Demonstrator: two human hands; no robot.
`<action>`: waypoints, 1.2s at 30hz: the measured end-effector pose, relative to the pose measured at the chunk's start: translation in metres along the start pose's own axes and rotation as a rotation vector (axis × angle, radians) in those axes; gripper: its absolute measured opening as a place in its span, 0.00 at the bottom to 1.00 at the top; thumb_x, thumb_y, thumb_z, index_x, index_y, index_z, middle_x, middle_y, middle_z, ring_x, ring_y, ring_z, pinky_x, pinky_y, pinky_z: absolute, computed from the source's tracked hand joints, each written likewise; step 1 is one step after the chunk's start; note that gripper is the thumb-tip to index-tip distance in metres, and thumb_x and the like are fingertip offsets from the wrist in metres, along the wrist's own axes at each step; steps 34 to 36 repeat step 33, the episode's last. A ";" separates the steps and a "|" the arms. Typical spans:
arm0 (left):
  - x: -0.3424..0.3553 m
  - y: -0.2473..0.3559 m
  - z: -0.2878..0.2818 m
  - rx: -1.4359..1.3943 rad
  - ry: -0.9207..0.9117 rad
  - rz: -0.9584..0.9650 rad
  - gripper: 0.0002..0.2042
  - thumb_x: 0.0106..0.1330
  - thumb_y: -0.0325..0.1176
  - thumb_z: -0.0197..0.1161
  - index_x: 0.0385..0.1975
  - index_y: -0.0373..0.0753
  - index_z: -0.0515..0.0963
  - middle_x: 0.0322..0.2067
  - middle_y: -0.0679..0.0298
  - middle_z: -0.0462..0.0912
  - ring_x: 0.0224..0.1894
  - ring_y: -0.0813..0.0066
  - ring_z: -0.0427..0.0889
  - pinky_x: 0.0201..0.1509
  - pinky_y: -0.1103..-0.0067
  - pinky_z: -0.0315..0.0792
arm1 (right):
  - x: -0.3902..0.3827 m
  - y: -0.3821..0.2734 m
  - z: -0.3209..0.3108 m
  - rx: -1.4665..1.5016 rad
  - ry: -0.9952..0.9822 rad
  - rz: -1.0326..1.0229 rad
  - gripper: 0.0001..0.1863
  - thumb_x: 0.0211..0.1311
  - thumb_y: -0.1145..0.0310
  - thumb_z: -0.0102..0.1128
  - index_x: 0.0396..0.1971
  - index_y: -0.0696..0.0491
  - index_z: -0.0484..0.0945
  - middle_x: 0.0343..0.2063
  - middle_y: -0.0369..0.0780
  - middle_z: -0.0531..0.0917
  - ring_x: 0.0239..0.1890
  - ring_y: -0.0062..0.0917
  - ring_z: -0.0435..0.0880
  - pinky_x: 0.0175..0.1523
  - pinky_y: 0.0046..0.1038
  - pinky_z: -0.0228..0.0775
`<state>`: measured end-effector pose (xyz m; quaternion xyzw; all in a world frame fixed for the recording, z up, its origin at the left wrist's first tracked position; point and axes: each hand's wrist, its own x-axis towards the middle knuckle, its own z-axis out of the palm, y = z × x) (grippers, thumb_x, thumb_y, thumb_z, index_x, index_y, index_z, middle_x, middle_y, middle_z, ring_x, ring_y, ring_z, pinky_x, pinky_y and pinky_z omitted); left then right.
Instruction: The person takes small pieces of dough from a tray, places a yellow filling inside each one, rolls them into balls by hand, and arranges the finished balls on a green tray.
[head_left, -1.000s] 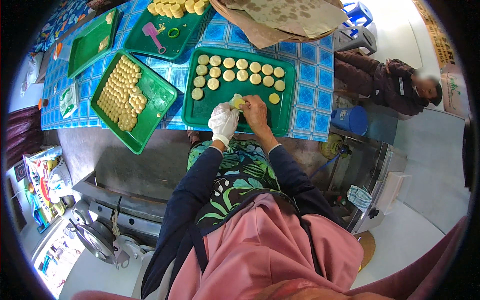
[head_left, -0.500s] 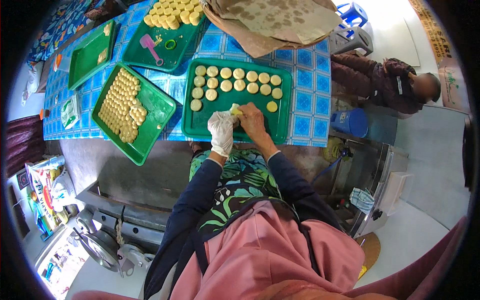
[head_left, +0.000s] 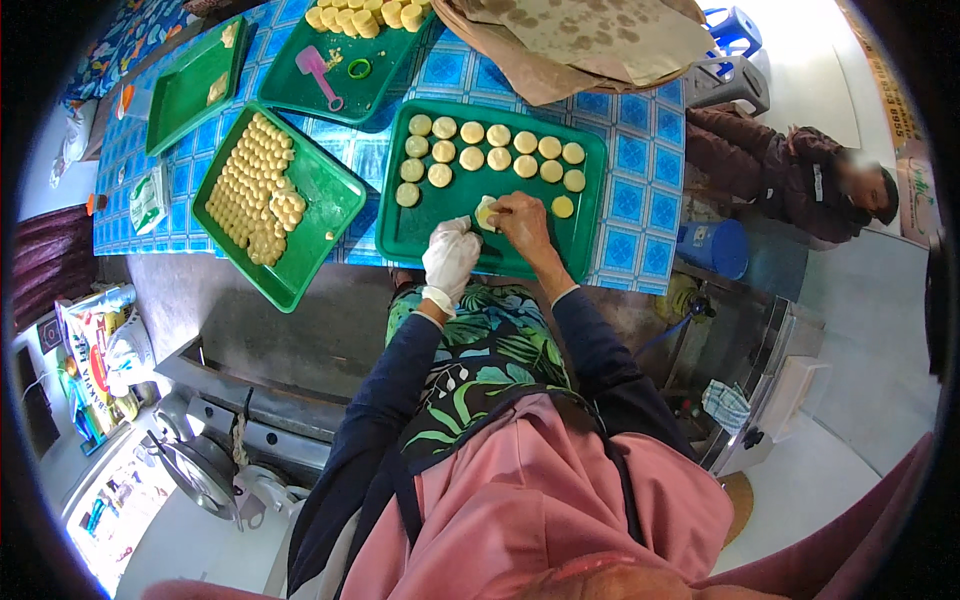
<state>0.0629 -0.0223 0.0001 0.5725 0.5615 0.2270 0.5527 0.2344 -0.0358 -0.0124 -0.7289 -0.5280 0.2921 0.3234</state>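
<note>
Over the near part of a green tray (head_left: 440, 222), my bare right hand (head_left: 523, 226) pinches a pale piece of dough (head_left: 485, 213) with a yellow centre. My left hand (head_left: 451, 258), in a white glove, is curled closed just left of that dough. Its fingers hide whatever may be in it. Rows of round, flat, pale dough pieces (head_left: 498, 135) lie along the far side of the tray. One yellower round (head_left: 562, 207) lies right of my right hand.
Left, a tilted green tray (head_left: 325, 190) holds many small dough balls (head_left: 245, 180). Behind it, another tray (head_left: 290, 80) carries yellow cylinders (head_left: 360, 22), a pink scraper (head_left: 318, 72) and a green ring (head_left: 359, 68). A paper-lined basket (head_left: 590, 40) stands at the back; a person (head_left: 800, 180) is at right.
My right hand has lifted the dough slightly away from the gloved left hand; before, both hands met at it. The whole view has shifted a little, with the trays now higher and further right.
</note>
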 end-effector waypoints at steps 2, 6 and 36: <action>0.009 -0.013 0.010 0.136 -0.030 -0.004 0.14 0.65 0.32 0.62 0.46 0.31 0.84 0.41 0.50 0.87 0.43 0.54 0.85 0.48 0.66 0.77 | 0.003 0.001 -0.002 0.006 -0.011 0.033 0.12 0.43 0.71 0.77 0.32 0.55 0.90 0.28 0.47 0.85 0.34 0.44 0.86 0.42 0.43 0.78; 0.024 -0.014 0.010 -0.302 -0.182 -0.157 0.10 0.66 0.27 0.60 0.43 0.30 0.84 0.38 0.58 0.87 0.35 0.69 0.84 0.39 0.73 0.75 | 0.005 -0.003 -0.013 0.265 -0.074 0.224 0.08 0.54 0.76 0.74 0.34 0.60 0.89 0.25 0.40 0.86 0.21 0.22 0.83 0.23 0.25 0.72; -0.013 0.097 -0.018 -1.119 -0.322 -0.210 0.18 0.70 0.24 0.63 0.57 0.26 0.77 0.55 0.54 0.82 0.52 0.66 0.84 0.60 0.69 0.80 | -0.037 -0.037 -0.054 1.212 0.003 0.735 0.24 0.65 0.51 0.73 0.53 0.51 0.87 0.34 0.37 0.86 0.31 0.25 0.84 0.37 0.31 0.78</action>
